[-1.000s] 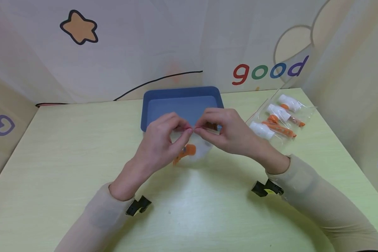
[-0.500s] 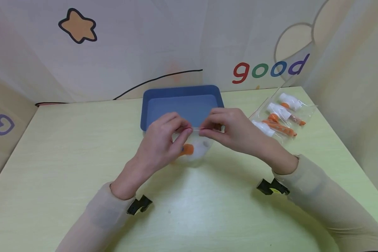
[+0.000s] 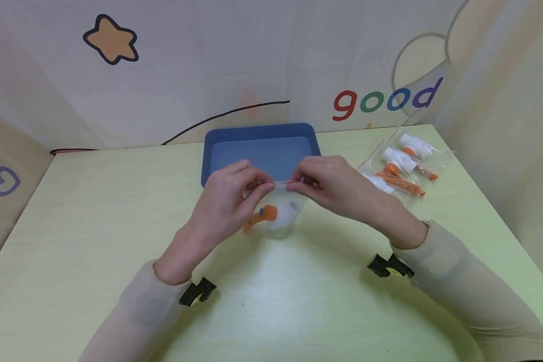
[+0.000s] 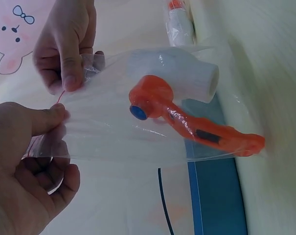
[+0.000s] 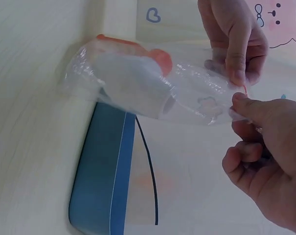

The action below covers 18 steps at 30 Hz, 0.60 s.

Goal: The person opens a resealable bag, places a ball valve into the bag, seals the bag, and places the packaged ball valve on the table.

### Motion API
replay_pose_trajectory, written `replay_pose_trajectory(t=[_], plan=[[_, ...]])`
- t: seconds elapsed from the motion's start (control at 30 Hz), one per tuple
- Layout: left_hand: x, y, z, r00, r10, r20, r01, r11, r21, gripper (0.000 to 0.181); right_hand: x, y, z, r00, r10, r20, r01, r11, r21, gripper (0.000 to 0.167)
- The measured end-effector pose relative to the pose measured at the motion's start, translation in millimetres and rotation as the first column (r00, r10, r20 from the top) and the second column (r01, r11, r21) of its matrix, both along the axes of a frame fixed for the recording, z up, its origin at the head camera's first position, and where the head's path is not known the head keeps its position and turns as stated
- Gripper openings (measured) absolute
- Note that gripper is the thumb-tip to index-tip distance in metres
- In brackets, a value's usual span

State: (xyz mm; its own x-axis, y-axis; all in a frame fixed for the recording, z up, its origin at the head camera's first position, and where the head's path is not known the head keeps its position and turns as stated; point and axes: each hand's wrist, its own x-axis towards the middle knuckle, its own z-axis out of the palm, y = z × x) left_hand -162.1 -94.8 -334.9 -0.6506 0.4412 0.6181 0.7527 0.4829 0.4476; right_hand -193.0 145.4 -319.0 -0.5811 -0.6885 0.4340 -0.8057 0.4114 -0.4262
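A clear zip bag [image 4: 101, 125] with a red line along its mouth hangs between my two hands over the table. My left hand [image 3: 221, 208] pinches one end of the mouth between thumb and fingers. At the other end, my right hand [image 3: 337, 188] pinches the same edge, a short gap away. Inside the bag lie an orange stick-like piece [image 4: 196, 129] with a round head and blue button, and a white hollow rounded piece [image 4: 172, 71]. The left wrist view shows both pieces best; their exact kind I cannot tell.
Behind the hands, a blue tray [image 3: 262, 146] stands near the back edge of the table [image 3: 95, 226]. To the right, several clear bags with white and orange pieces [image 3: 400, 161] lie close together. A printed curtain [image 3: 199, 60] rises behind the table.
My right hand has shifted a little to the right along the bag's mouth, widening the gap between my fingertips. The left hand stays nearly in place, and the bag swings slightly.
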Motion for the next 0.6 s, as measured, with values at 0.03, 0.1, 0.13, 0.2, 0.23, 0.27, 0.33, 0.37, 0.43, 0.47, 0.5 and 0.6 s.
replay_pose_trajectory(t=[0.03,0.1,0.13,0.2,0.23,0.27,0.33,0.37,0.43,0.47,0.5,0.6], plan=[[-0.2,-0.1,0.2,1.0,-0.003,0.0,0.003,1.0,0.003,0.006,-0.4,0,-0.5,1.0,-0.003,-0.003,0.003,1.0,-0.002,0.007],[-0.6,-0.2,1.1,1.0,-0.009,-0.003,0.009,1.0,0.008,0.007,-0.8,1,-1.3,1.0,-0.009,-0.009,0.009,1.0,-0.008,0.007],[-0.8,-0.3,1.5,1.0,-0.012,-0.003,0.012,1.0,0.011,0.007,-0.6,2,-1.5,1.0,-0.011,-0.012,0.011,1.0,-0.014,0.007],[-1.3,-0.4,1.9,1.0,-0.02,0.001,0.02,1.0,0.023,0.007,-0.7,3,-2.1,0.999,-0.014,-0.03,0.013,0.999,-0.031,0.006],[-1.5,-0.5,2.3,1.0,-0.022,0.002,0.022,0.999,0.029,0.007,-1.0,3,-2.4,0.999,-0.016,-0.041,0.014,0.999,-0.042,0.006],[-1.5,-0.6,2.8,1.0,-0.024,0.002,0.024,0.999,0.034,0.007,-1.3,4,-2.7,0.999,-0.016,-0.052,0.013,0.998,-0.053,0.006],[-2.0,-0.9,3.1,1.0,-0.025,0.009,0.025,0.999,0.043,0.007,-2.2,5,-3.4,0.998,-0.017,-0.065,0.012,0.997,-0.075,0.006],[-2.2,-1.1,3.4,1.0,-0.023,0.01,0.022,0.999,0.046,0.007,-3.0,7,-4.1,0.997,-0.018,-0.069,0.012,0.997,-0.083,0.007],[-2.5,-1.7,4.1,1.0,-0.012,0.011,0.011,0.999,0.045,0.007,-4.0,9,-4.8,0.998,-0.02,-0.06,0.015,0.996,-0.083,0.007],[-2.7,-2.1,4.2,1.0,-0.005,0.013,0.004,0.999,0.043,0.007,-4.2,10,-4.9,0.998,-0.019,-0.052,0.015,0.997,-0.08,0.007],[-3.0,-2.5,3.9,1.0,0.003,0.016,-0.004,0.999,0.043,0.007,-4.3,11,-5.3,0.999,-0.017,-0.041,0.014,0.997,-0.074,0.007],[-3.6,-3.9,3.8,1.0,0.02,0.021,-0.021,0.999,0.039,0.006,-4.7,13,-5.8,1.0,-0.011,-0.022,0.01,0.998,-0.059,0.008]])
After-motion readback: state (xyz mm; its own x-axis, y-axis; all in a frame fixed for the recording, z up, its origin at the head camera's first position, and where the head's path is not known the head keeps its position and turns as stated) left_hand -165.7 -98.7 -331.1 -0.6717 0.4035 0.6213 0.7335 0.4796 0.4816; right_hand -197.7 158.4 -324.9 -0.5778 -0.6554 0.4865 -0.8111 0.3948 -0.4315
